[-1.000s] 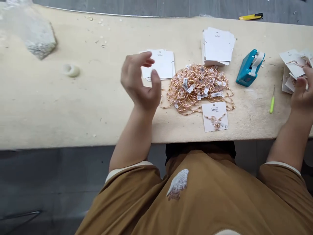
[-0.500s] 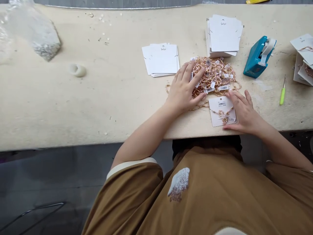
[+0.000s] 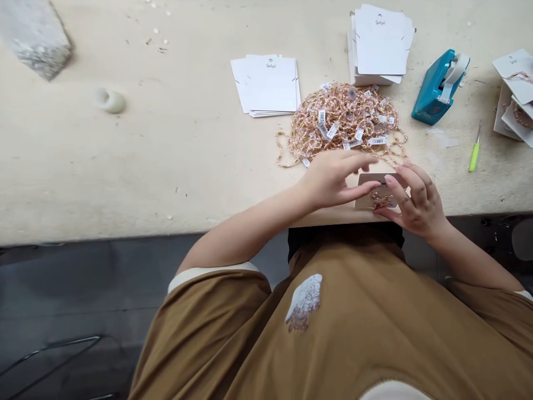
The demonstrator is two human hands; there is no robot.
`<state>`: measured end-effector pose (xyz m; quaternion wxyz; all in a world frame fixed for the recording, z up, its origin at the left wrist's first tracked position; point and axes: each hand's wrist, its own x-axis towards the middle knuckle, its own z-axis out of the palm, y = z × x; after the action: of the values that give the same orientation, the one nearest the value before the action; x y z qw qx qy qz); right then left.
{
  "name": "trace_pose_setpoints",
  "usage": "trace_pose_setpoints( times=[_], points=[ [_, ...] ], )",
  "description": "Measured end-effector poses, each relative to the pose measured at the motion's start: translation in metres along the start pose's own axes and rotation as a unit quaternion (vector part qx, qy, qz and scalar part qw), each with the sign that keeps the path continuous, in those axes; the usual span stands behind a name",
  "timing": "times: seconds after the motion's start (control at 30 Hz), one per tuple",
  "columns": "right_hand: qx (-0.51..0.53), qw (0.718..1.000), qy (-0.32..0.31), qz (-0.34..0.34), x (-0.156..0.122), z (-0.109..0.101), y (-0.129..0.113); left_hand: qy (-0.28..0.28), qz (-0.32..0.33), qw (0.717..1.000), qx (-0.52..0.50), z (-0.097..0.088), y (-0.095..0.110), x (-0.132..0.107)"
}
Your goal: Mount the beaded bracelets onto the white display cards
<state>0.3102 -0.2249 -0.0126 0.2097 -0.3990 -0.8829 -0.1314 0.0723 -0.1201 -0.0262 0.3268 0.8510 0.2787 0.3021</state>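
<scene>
My right hand grips a jewelry card at its right side, near the table's front edge. The card looks tilted up and shaded, with a beaded strand in pink and gold on it. My left hand hovers at the card's left, thumb and fingers apart and holding nothing; its thumb tip overlaps the card in view, and whether it touches I cannot tell. Just beyond both hands lies a heap of pink and gold beaded strands with small barcode tags.
Blank display cards lie left of the heap, and a taller card stack stands behind it. To the right are a blue tape dispenser, a green-handled pick and filled cards. A tape roll and plastic bag are left.
My left hand has left the bead heap and come down to the card's left side. The card has tipped from lying flat in my right hand. The view has shifted slightly.
</scene>
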Motion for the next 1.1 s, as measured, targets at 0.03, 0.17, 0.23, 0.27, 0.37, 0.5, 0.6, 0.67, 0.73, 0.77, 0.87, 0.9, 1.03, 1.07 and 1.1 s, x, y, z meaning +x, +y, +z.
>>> trace_pose_setpoints(
  times=[0.03, 0.17, 0.23, 0.27, 0.37, 0.5, 0.6, 0.67, 0.73, 0.77, 0.87, 0.9, 1.03, 1.07, 1.1],
  points=[
    [0.03, 0.999, 0.006, 0.012, -0.002, 0.001, 0.0, -0.002, -0.024, 0.999, -0.047, 0.002, 0.007, 0.0],
    [0.273, 0.937, 0.06, 0.208, -0.008, 0.007, -0.003, 0.037, -0.175, 0.944, -0.276, 0.001, 0.012, 0.009],
    [0.377, 0.863, 0.112, 0.317, -0.007, 0.01, -0.01, 0.049, -0.226, 0.9, -0.369, -0.002, 0.008, 0.014],
    [0.392, 0.839, 0.148, 0.346, -0.006, 0.012, -0.014, 0.059, -0.238, 0.886, -0.394, -0.003, 0.008, 0.017],
    [0.249, 0.872, 0.286, 0.309, 0.007, 0.014, -0.027, 0.099, -0.21, 0.882, -0.409, 0.003, 0.015, 0.02],
    [0.02, 0.957, 0.269, 0.107, 0.03, 0.008, -0.039, 0.072, -0.142, 0.875, -0.457, 0.017, 0.036, 0.019],
    [-0.002, 0.973, 0.231, 0.027, 0.036, 0.005, -0.042, 0.094, -0.169, 0.821, -0.537, 0.016, 0.046, 0.023],
    [0.033, 0.958, 0.263, 0.107, 0.034, 0.007, -0.039, 0.11, -0.189, 0.793, -0.569, 0.01, 0.047, 0.026],
    [0.191, 0.896, 0.288, 0.28, 0.033, 0.01, -0.034, 0.103, -0.19, 0.776, -0.592, 0.005, 0.045, 0.029],
    [0.312, 0.839, 0.268, 0.355, 0.033, 0.011, -0.032, 0.091, -0.184, 0.767, -0.608, 0.005, 0.043, 0.028],
    [0.618, 0.645, 0.136, 0.43, 0.038, 0.015, -0.029, 0.023, -0.147, 0.745, -0.65, 0.007, 0.039, 0.025],
    [0.654, 0.61, 0.108, 0.433, 0.039, 0.015, -0.03, -0.004, -0.14, 0.75, -0.647, 0.006, 0.039, 0.023],
    [0.58, 0.64, 0.183, 0.471, 0.033, 0.003, -0.02, -0.067, -0.138, 0.868, -0.472, -0.02, 0.032, 0.023],
    [0.529, 0.658, 0.236, 0.481, 0.028, -0.006, -0.008, -0.059, -0.13, 0.909, -0.391, -0.031, 0.028, 0.024],
    [0.466, 0.67, 0.301, 0.493, 0.021, -0.016, 0.009, -0.034, -0.132, 0.942, -0.307, -0.043, 0.022, 0.025]
  ],
)
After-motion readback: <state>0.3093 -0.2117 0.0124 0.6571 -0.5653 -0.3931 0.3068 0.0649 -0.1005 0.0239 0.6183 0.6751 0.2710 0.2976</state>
